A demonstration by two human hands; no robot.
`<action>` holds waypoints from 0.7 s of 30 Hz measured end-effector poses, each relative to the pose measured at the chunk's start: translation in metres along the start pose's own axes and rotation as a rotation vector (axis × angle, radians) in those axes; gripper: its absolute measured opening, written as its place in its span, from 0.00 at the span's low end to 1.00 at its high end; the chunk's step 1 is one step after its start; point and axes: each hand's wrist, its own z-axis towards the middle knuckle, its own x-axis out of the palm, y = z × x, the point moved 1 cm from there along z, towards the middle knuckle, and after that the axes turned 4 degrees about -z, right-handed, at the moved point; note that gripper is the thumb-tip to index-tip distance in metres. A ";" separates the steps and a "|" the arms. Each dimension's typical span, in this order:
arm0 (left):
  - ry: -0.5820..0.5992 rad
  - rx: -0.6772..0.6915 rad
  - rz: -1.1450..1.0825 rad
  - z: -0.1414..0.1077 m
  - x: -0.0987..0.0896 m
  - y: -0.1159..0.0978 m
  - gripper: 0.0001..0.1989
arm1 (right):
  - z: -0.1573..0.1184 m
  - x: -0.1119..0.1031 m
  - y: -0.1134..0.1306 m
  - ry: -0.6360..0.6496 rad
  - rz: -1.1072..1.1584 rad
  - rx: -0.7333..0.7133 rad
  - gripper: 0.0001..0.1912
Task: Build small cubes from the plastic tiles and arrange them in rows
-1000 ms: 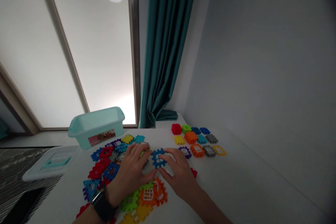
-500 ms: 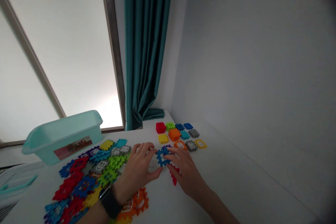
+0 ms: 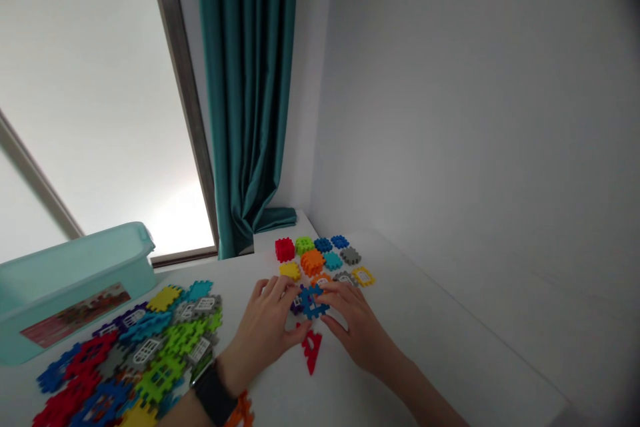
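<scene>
A blue notched square building tile (image 3: 314, 303) is held up between my two hands. My right hand (image 3: 357, 323) grips its right side, fingers over the upper edge and thumb below. My left hand (image 3: 267, 317), wearing a dark watch, has its fingertips and thumb curled at the tile's left edge. Just behind it, a purple tile (image 3: 297, 305) shows partly between the hands. A red triangular piece (image 3: 311, 349) lies on the table under the hands.
Beyond my hands stand small stacks of coloured tiles, among them red (image 3: 285, 249), orange (image 3: 313, 262) and grey (image 3: 351, 255). A wide pile of mixed tiles (image 3: 165, 373) covers the left side, beside a pale green bin (image 3: 145, 267). A wall (image 3: 450, 180) rises on the right.
The view has swung right, so the table's things appear farther left. The blue tile has turned a little between my hands, and more of the red triangular piece shows.
</scene>
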 end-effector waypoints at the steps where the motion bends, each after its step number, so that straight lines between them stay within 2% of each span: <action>1: 0.013 -0.004 -0.008 0.000 0.001 0.001 0.20 | 0.001 -0.001 -0.002 0.002 0.002 0.002 0.13; 6: 0.063 -0.055 -0.029 -0.004 0.001 0.010 0.21 | 0.011 -0.004 -0.025 0.009 0.009 0.028 0.12; 12: 0.075 -0.069 -0.006 -0.005 -0.003 0.018 0.11 | 0.034 0.001 -0.080 -0.001 0.009 0.091 0.12; 16: 0.066 -0.053 -0.003 -0.004 -0.001 0.018 0.11 | 0.054 0.007 -0.115 0.052 -0.017 0.204 0.13; 21: 0.079 -0.044 0.000 -0.003 0.000 0.019 0.11 | 0.074 0.019 -0.143 0.103 -0.039 0.273 0.13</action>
